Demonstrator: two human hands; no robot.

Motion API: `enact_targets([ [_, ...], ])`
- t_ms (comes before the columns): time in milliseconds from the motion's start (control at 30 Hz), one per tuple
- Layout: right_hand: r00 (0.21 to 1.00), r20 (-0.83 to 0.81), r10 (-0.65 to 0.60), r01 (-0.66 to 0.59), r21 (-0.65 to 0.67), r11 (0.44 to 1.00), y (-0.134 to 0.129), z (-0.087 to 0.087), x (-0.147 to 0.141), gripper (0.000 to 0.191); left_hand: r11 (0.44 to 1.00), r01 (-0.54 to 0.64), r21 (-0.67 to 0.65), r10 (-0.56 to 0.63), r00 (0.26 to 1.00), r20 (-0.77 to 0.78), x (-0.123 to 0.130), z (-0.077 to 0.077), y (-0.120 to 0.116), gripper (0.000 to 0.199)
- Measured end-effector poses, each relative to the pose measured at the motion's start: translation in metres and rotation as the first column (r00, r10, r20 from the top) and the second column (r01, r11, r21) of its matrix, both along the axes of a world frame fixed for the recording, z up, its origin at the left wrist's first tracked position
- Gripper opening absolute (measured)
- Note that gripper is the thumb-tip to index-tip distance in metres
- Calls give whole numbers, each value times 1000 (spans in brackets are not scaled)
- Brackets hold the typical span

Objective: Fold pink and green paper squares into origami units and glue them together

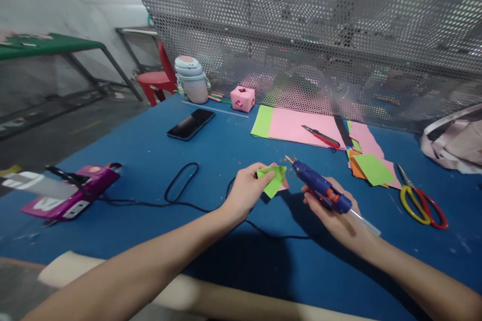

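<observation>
My left hand (246, 190) pinches a small folded green paper piece (276, 180), with a bit of pink paper showing behind it. Close to its right, my right hand (335, 210) is wrapped round a blue glue gun (320, 186). The gun's nozzle points up and left, a short way from the green paper and apart from it. A clear glue stick (365, 223) sticks out of the gun's rear. Both hands are held over the blue table (143, 241).
Behind lie pink sheets (293, 123) with a red cutter (322, 136), a pink paper cube (243, 99), a phone (191, 124) and a jar (194, 83). Paper squares (374, 170) and scissors (422, 203) are right. A black cord (181, 204) runs from a purple power strip (73, 195).
</observation>
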State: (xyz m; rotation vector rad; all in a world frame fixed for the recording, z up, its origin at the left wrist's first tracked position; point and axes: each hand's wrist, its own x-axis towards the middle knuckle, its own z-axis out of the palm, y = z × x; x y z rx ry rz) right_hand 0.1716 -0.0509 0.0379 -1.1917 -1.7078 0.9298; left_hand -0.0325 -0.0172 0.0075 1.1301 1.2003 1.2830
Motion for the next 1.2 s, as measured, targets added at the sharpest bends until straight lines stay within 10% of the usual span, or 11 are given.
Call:
enact_targets([
  [300, 975, 48, -219, 220, -10, 976, -13, 6, -1, 21, 992, 40, -123, -37, 999, 27, 23, 11, -25, 21],
  [1200, 970, 17, -242, 242, -86, 966, -6, -1, -8, 11, 981, 74, -179, -79, 997, -19, 44, 6, -40, 22],
])
